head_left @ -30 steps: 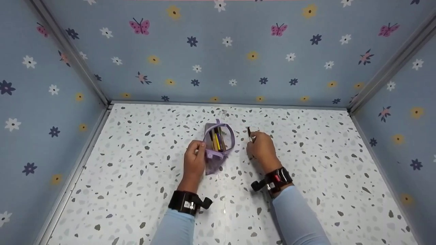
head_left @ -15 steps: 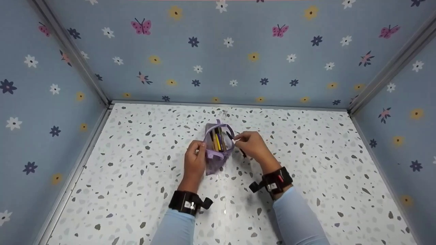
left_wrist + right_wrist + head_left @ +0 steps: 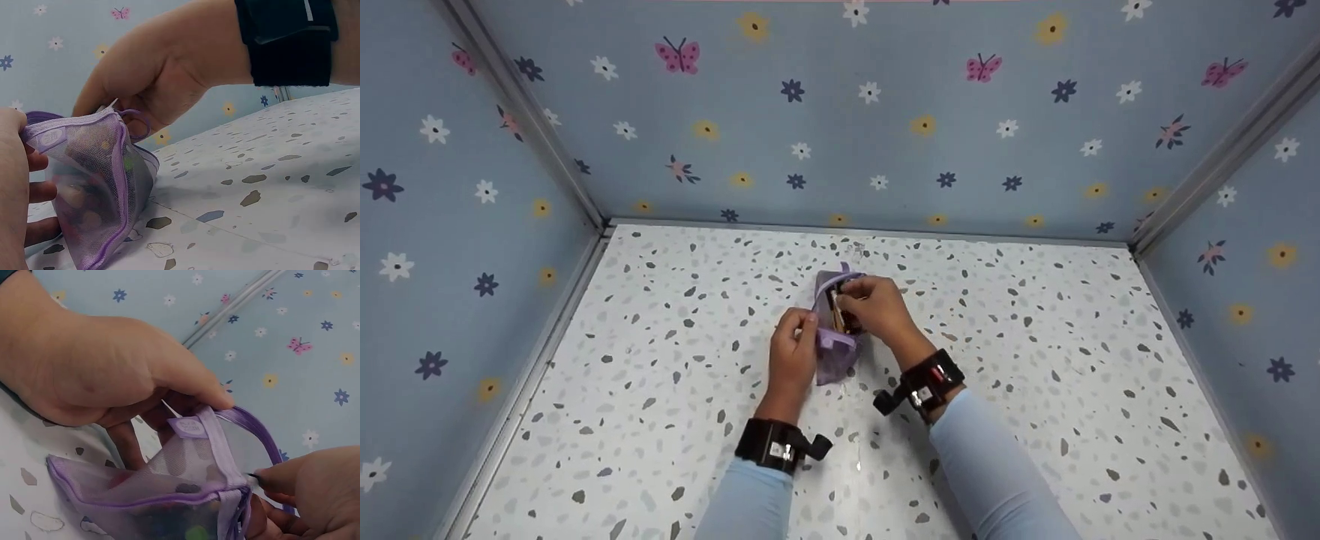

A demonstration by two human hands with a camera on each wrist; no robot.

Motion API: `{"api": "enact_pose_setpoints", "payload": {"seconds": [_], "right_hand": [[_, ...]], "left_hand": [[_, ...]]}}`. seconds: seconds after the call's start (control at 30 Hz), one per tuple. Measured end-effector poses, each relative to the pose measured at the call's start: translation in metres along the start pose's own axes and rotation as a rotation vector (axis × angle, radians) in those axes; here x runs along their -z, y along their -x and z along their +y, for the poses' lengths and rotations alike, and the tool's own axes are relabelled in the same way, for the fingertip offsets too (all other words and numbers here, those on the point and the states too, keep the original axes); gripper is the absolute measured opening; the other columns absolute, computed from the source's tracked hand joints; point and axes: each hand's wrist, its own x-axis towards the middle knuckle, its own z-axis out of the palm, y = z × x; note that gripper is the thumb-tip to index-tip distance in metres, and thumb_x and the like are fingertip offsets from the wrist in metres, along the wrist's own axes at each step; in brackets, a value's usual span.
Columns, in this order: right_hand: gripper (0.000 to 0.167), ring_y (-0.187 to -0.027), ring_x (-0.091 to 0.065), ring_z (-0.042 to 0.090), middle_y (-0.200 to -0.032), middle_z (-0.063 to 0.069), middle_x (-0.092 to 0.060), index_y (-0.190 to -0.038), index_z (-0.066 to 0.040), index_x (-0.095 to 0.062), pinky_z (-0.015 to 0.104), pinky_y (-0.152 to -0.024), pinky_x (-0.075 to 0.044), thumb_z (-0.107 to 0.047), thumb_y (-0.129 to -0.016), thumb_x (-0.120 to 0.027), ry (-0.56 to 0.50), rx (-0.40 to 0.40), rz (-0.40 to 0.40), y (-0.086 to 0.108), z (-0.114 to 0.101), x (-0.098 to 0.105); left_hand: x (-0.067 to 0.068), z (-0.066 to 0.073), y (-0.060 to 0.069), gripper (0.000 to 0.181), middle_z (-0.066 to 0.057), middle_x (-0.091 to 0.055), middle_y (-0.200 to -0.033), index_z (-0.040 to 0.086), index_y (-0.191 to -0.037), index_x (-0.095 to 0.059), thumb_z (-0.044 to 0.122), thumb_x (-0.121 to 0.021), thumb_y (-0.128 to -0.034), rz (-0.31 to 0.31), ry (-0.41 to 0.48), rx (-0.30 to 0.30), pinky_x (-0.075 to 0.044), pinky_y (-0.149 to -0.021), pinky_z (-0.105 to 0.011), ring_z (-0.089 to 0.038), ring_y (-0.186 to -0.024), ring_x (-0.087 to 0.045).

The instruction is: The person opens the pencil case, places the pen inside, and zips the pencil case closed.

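Note:
A purple mesh pencil pouch (image 3: 834,366) stands on the speckled tabletop with its zipped mouth spread. My left hand (image 3: 793,351) pinches the left side of its rim between thumb and fingers; in the right wrist view the thumb presses by the lilac band (image 3: 222,450). Over the mouth, my right hand (image 3: 883,309) has its fingertips inside the opening, pinching a pen; only a dark end of the pen (image 3: 254,477) shows there. Pencils (image 3: 838,322) lie in the pouch, partly covered by the right hand. Through the mesh (image 3: 93,180), the other contents look blurred.
Blue panels (image 3: 840,112) with flowers and butterflies enclose the table at the back and both sides. Grey metal rails (image 3: 870,231) run along the table's edges. Each wrist wears a black camera band (image 3: 771,445).
My right hand has moved left with the pen, from the table beside the pouch to inside its mouth. The left hand keeps its grip on the rim.

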Motion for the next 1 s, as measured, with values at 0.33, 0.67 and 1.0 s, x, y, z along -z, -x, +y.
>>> {"api": "enact_pose_setpoints", "payload": {"seconds": [0.33, 0.67, 1.0], "right_hand": [[0.014, -0.087, -0.073, 0.017, -0.106, 0.012, -0.082, -0.112, -0.003, -0.084, 0.025, -0.074, -0.060, -0.010, -0.102, -0.077, 0.125, 0.054, 0.059, 0.013, 0.024, 0.028], [0.034, -0.098, -0.072, 0.020, -0.120, 0.008, -0.080, -0.121, -0.015, -0.085, 0.032, -0.079, -0.065, 0.004, -0.094, -0.078, 0.282, 0.049, -0.283, 0.026, 0.035, 0.048], [0.013, -0.102, -0.079, 0.023, -0.110, 0.007, -0.080, -0.103, -0.010, -0.085, 0.034, -0.091, -0.068, 0.002, -0.099, -0.082, 0.292, 0.288, -0.213, 0.031, 0.027, 0.050]], "left_hand": [[-0.005, 0.001, 0.000, 0.023, -0.012, -0.068, -0.104, 0.002, -0.101, -0.070, 0.016, -0.062, -0.1161, 0.011, -0.024, -0.011, -0.055, -0.088, -0.028, -0.018, -0.099, -0.062], [0.000, 0.001, 0.000, 0.022, -0.015, -0.069, -0.107, 0.001, -0.102, -0.069, 0.016, -0.062, -0.1160, 0.029, -0.022, 0.002, -0.056, -0.088, -0.027, -0.018, -0.101, -0.062], [-0.001, 0.007, -0.001, 0.018, -0.010, -0.072, -0.117, 0.004, -0.115, -0.076, 0.021, -0.073, -0.1114, -0.073, -0.036, -0.052, -0.061, -0.090, -0.025, -0.016, -0.110, -0.068]]}}
